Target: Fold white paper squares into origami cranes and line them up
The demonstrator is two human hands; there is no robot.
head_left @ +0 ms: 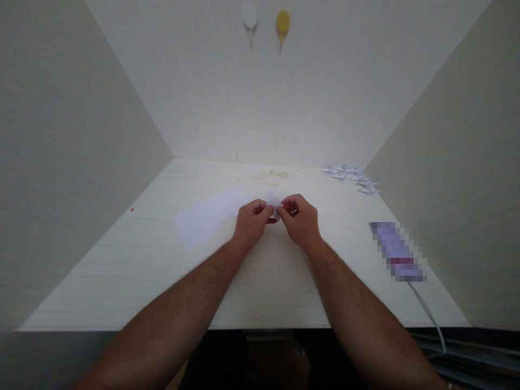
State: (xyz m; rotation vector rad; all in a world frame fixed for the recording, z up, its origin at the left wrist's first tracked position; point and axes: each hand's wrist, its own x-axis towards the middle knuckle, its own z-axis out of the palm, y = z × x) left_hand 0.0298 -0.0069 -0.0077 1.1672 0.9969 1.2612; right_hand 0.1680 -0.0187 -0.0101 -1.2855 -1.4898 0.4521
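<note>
A small folded piece of white paper (273, 198) is held over the middle of the table between both hands. My left hand (252, 221) pinches its left side between thumb and fingers. On the other side, my right hand (299, 218) grips the paper's right edge, its fingers curled. Something red shows just under the fingertips, too small to make out. Left of my left hand lie overlapping white paper sheets (203, 216), flat on the table. Several small folded white paper figures (342, 176), pointed like cranes, stand in the far right corner.
A phone-like device (396, 252), blurred out, lies at the right with a white cable (428, 311) running over the table's front edge. Walls enclose the white table (134, 281) on three sides. White (250, 16) and yellow (283, 21) hooks hang on the back wall.
</note>
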